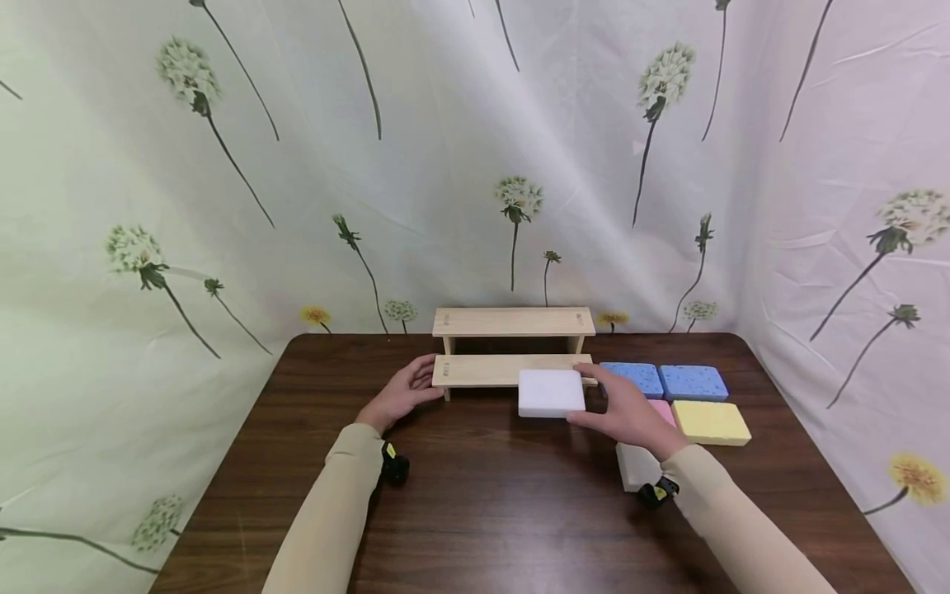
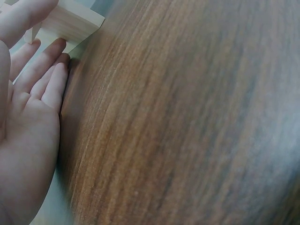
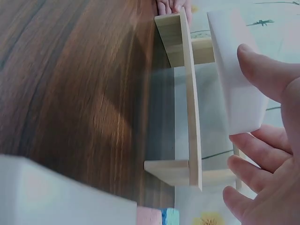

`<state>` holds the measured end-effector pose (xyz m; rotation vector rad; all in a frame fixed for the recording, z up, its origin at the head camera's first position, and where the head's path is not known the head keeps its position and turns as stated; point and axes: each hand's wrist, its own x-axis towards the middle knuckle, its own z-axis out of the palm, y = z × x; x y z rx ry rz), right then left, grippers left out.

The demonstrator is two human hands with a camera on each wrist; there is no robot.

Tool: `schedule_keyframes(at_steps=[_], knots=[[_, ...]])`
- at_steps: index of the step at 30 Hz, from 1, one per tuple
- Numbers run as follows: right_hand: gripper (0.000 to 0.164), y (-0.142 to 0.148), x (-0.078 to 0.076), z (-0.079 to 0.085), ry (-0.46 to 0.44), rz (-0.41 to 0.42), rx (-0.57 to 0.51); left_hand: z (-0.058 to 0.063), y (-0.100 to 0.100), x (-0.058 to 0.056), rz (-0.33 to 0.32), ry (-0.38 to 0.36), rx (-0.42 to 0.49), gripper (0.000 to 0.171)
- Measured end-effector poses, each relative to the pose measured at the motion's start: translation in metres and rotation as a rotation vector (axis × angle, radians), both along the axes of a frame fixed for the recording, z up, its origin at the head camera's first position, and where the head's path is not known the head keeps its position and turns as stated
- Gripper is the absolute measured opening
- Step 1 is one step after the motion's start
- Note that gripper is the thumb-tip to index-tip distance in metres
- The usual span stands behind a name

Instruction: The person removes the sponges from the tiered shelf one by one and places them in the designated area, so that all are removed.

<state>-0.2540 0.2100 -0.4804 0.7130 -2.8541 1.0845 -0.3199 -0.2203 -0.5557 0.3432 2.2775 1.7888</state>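
Observation:
In the head view a white sponge block (image 1: 552, 393) is in my right hand (image 1: 627, 412), pinched between thumb and fingers. It hangs in front of and above the lower step of a two-tier wooden rack (image 1: 475, 370); the right wrist view shows the block (image 3: 236, 75) apart from the rack's board (image 3: 192, 108). My left hand (image 1: 404, 394) is at the left end of that lower step, its fingers (image 2: 40, 63) loosely extended against the wood. Whether every fingertip touches cannot be told.
Right of the rack lie two blue sponges (image 1: 693, 382), a yellow sponge (image 1: 711, 422) and a pink sponge (image 1: 663, 410) partly covered by my hand. Another white block (image 1: 637, 467) lies under my right wrist. A floral curtain (image 1: 445, 206) hangs behind the dark wooden table (image 1: 475, 503).

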Motion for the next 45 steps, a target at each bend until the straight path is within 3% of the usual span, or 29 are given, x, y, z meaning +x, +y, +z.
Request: schedule_keyframes(at_steps=[25, 33, 45], knots=[[0.096, 0.059, 0.018, -0.013, -0.099, -0.106, 0.002, 0.000, 0.000, -0.003, 0.000, -0.032, -0.003, 0.082], [0.092, 0.080, 0.027, -0.015, -0.054, -0.141, 0.037, -0.003, -0.002, -0.002, 0.004, -0.018, 0.001, 0.083], [0.090, 0.110, 0.038, -0.019, -0.062, -0.184, 0.086, -0.003, -0.002, -0.003, 0.002, -0.024, -0.006, 0.083]])
